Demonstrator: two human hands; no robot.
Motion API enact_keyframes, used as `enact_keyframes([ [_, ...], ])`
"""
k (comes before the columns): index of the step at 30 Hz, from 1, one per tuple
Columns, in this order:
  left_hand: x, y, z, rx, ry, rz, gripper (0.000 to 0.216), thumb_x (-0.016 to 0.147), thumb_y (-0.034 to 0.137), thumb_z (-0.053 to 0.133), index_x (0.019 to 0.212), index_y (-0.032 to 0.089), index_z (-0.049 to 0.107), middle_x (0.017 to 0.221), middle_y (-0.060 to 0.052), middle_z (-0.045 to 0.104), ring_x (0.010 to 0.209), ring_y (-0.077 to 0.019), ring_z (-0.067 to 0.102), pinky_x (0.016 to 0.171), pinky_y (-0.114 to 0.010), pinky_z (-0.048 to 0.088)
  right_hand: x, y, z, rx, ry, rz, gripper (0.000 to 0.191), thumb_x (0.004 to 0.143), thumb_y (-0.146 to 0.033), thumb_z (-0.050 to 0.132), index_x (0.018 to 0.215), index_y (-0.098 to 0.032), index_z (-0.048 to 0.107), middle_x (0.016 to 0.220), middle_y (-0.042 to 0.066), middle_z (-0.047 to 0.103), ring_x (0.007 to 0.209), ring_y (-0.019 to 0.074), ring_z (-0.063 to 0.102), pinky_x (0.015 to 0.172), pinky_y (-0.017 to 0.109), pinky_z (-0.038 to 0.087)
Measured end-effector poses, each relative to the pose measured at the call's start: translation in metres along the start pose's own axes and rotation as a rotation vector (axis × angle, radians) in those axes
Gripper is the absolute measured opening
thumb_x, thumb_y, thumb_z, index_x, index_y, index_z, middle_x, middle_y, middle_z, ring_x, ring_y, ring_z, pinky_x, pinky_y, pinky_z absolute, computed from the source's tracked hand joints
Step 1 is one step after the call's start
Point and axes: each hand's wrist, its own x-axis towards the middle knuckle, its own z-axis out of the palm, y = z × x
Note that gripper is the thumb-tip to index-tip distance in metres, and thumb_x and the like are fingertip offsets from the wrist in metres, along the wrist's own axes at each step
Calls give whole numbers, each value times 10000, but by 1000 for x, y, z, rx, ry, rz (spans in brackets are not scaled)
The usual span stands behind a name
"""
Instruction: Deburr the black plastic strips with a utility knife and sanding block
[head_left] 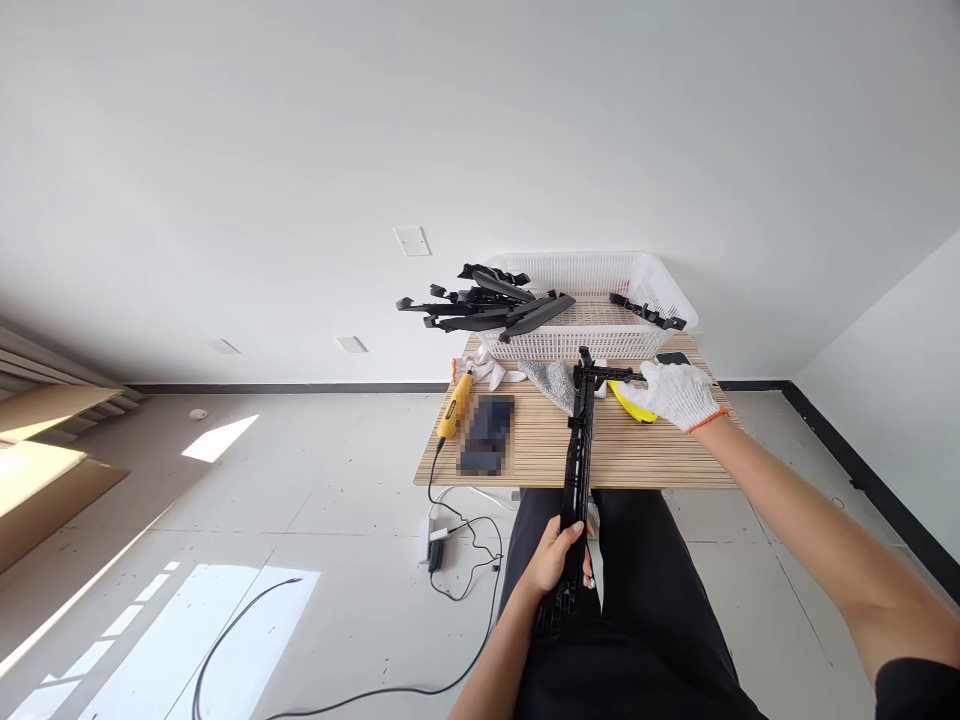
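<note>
My left hand (559,560), bare, is closed around the lower part of a long black plastic part (576,470). That part stands out from my lap across the front edge of the table. At its far end a short black ribbed arm (611,373) sticks out to the right. My right hand (679,392), in a white knit glove with an orange cuff, grips the outer end of this arm; its fingertips are partly hidden. A yellow object (634,402) lies under the gloved hand, its kind unclear. Behind the black part is a grey cloth (551,383).
A white plastic basket (585,345) at the back holds several black parts (510,305), some jutting over its left side. On the slatted table (637,460) lie a yellow corded tool (454,408), a blurred dark flat object (487,435) and another glove (491,370). Cables (491,630) trail across the floor.
</note>
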Motion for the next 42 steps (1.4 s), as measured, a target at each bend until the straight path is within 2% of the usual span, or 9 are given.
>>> enact_keyframes([
  [3, 0, 1, 2, -1, 1, 5, 465, 876, 563, 581, 991, 113, 563, 471, -15, 616, 361, -161, 570, 384, -237, 444, -2, 0, -4, 16, 14, 16, 713, 853, -719, 328, 863, -126, 724, 675, 173, 670, 690, 307, 639, 583, 298, 269],
  [11, 2, 0, 5, -8, -38, 22, 439, 886, 545, 581, 973, 115, 562, 477, -16, 616, 370, -158, 571, 391, -239, 450, -15, 1, -6, 26, 59, -19, 598, 896, -588, 347, 773, -123, 701, 622, 153, 634, 610, 251, 587, 570, 305, 213],
  [20, 1, 2, 3, -23, -18, 28, 469, 882, 564, 582, 985, 106, 574, 470, -19, 616, 360, -159, 569, 377, -232, 442, -31, -6, 4, -18, -120, -199, 619, 993, -494, 200, 1083, -108, 676, 740, 166, 705, 651, 297, 673, 561, 280, 232],
  [28, 0, 1, 2, -14, -17, -7, 464, 870, 564, 608, 979, 115, 571, 471, -16, 617, 368, -162, 579, 385, -236, 454, -35, -5, 12, -16, -140, -117, 597, 985, -509, 247, 998, -143, 718, 741, 168, 712, 693, 314, 689, 591, 294, 305],
  [34, 0, 2, 5, -12, -22, 17, 459, 878, 565, 582, 964, 115, 564, 468, -13, 609, 364, -157, 567, 385, -237, 444, -36, -5, 10, 48, -134, -77, 595, 978, -540, 280, 924, -138, 715, 725, 166, 704, 692, 305, 685, 577, 291, 298],
  [37, -3, 6, 11, -25, -26, 25, 429, 881, 560, 587, 919, 134, 557, 475, -6, 604, 372, -149, 560, 398, -237, 444, -40, 5, 0, 213, 7, 150, 613, 962, -601, 303, 939, -139, 705, 739, 165, 708, 695, 296, 673, 567, 304, 317],
  [39, -7, 10, 18, -13, -39, 33, 415, 890, 554, 588, 896, 140, 555, 484, -6, 604, 384, -142, 561, 413, -234, 443, -48, 6, -7, 448, 95, 318, 580, 965, -599, 317, 983, -155, 690, 745, 138, 712, 701, 277, 667, 583, 312, 365],
  [40, -9, 13, 22, -2, -55, 40, 414, 898, 552, 584, 896, 140, 557, 494, -11, 609, 392, -140, 564, 419, -233, 440, -55, 3, -10, 594, 99, 350, 550, 965, -597, 337, 1007, -169, 681, 750, 117, 714, 705, 265, 666, 601, 314, 397],
  [42, -14, 20, 32, 28, -108, 63, 413, 920, 545, 566, 914, 132, 568, 517, -24, 622, 411, -138, 572, 439, -234, 438, -69, -11, -17, 869, -13, 306, 504, 917, -619, 467, 1141, -203, 642, 793, 70, 725, 706, 245, 669, 628, 317, 448],
])
